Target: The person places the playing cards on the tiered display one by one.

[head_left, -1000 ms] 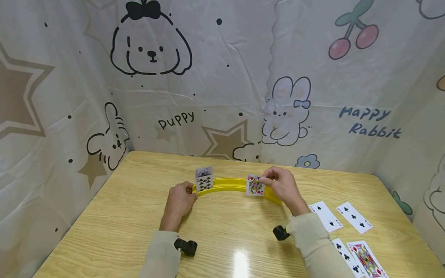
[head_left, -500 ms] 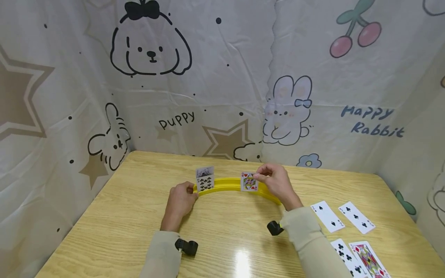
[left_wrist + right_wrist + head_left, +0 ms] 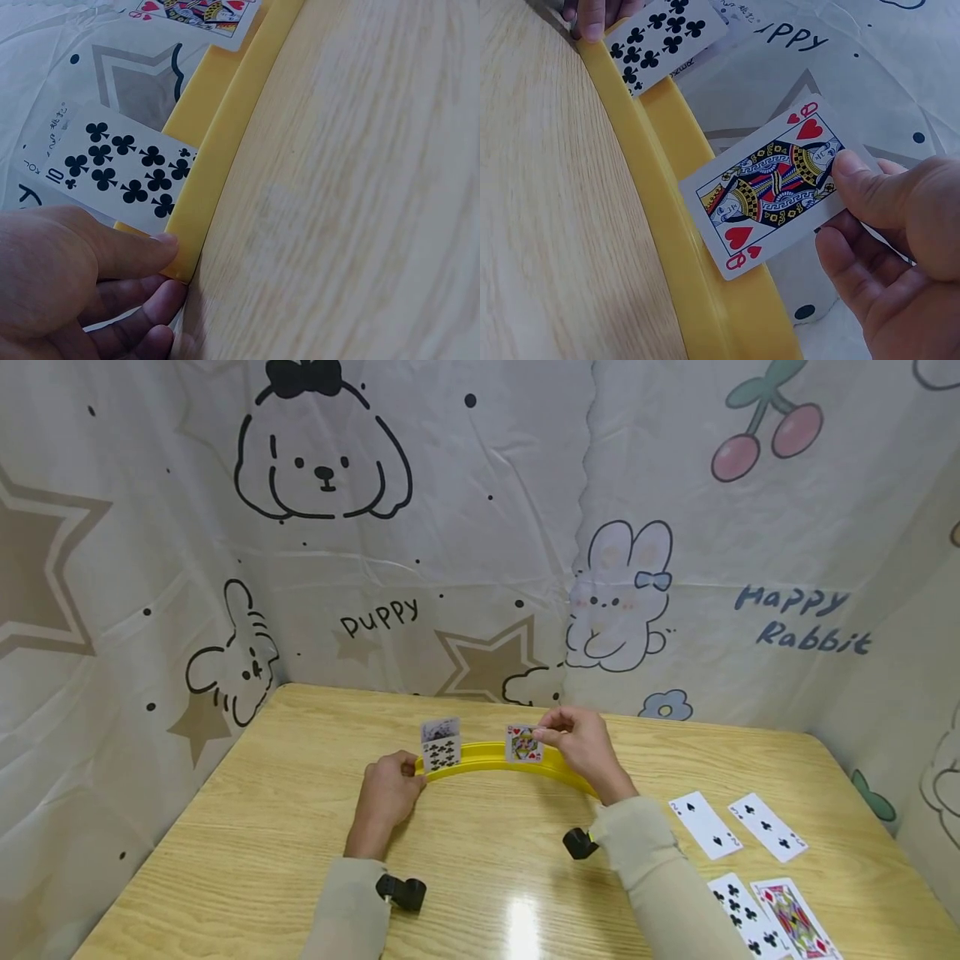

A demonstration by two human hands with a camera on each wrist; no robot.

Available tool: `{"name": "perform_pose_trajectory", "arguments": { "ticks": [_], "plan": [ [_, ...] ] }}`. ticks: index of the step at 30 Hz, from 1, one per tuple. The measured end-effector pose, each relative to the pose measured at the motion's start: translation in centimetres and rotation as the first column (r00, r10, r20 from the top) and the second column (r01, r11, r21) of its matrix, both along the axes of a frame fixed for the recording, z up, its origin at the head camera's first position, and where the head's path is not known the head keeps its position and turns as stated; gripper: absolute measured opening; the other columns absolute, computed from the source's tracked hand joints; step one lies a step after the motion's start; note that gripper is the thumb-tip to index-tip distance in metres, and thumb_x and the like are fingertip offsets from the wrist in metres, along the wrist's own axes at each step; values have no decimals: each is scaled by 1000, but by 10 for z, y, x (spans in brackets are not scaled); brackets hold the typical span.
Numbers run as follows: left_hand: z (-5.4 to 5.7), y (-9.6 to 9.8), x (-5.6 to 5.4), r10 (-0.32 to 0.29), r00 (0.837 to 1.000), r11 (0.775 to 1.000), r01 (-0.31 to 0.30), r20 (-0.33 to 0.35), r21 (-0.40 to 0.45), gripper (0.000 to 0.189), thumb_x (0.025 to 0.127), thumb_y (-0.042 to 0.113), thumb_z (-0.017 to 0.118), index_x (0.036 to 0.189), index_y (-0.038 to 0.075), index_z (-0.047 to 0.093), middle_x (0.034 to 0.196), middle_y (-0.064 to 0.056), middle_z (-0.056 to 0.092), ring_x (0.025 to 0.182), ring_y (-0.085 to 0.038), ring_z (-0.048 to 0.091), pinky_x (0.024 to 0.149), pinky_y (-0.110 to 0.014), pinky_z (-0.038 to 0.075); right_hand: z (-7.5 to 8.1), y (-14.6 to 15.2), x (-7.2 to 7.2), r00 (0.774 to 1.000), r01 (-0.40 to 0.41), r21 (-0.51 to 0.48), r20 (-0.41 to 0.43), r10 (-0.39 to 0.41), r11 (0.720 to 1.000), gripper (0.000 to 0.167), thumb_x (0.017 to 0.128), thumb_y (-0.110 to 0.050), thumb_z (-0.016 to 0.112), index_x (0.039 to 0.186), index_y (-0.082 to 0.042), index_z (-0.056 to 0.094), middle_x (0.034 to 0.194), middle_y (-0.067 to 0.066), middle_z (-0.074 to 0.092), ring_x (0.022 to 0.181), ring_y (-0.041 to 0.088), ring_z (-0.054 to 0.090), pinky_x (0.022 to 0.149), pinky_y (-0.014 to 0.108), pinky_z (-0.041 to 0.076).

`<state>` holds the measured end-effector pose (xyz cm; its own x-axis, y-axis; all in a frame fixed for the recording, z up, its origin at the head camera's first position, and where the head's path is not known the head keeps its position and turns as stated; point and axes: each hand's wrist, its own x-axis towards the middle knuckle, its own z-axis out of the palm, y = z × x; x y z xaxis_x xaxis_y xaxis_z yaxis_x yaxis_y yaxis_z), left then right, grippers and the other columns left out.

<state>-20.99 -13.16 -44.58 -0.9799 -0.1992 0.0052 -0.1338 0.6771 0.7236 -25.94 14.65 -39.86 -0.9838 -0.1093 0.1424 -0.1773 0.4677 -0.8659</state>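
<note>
A curved yellow card holder (image 3: 487, 758) stands on the table, and my left hand (image 3: 387, 795) pinches its left end between thumb and fingers. Upright in its groove near that end is a ten of clubs (image 3: 131, 169), with another card (image 3: 441, 728) showing above and behind it. My right hand (image 3: 588, 750) pinches the queen of hearts (image 3: 772, 187) by its upper right edge, thumb on the face. In the right wrist view the queen's lower edge overlaps the holder's groove, and the card leans at an angle.
On the table at the right lie a two of spades (image 3: 706, 825), a three of clubs (image 3: 768, 827), another clubs card (image 3: 742, 910) and a diamonds face card (image 3: 795, 918). A printed curtain (image 3: 465, 552) hangs behind the table.
My right hand has carried the queen of hearts leftward along the holder and slightly farther back, toward the ten of clubs. The left hand has stayed on the holder's end.
</note>
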Motion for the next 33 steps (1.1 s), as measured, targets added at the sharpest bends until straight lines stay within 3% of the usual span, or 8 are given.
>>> {"name": "perform_pose_trajectory", "arguments": {
  "ticks": [33],
  "plan": [
    [1, 0, 1, -13, 1000, 1000, 13, -14, 9, 32, 88, 8, 77, 117, -2, 70, 102, -12, 71, 95, -25, 66, 80, -43, 54, 10, -35, -13, 995, -79, -32, -70, 76, 996, 9, 90, -14, 76, 87, -9, 69, 85, 1, 71, 82, 23, 58, 69, 36, 43]
  ]
}}
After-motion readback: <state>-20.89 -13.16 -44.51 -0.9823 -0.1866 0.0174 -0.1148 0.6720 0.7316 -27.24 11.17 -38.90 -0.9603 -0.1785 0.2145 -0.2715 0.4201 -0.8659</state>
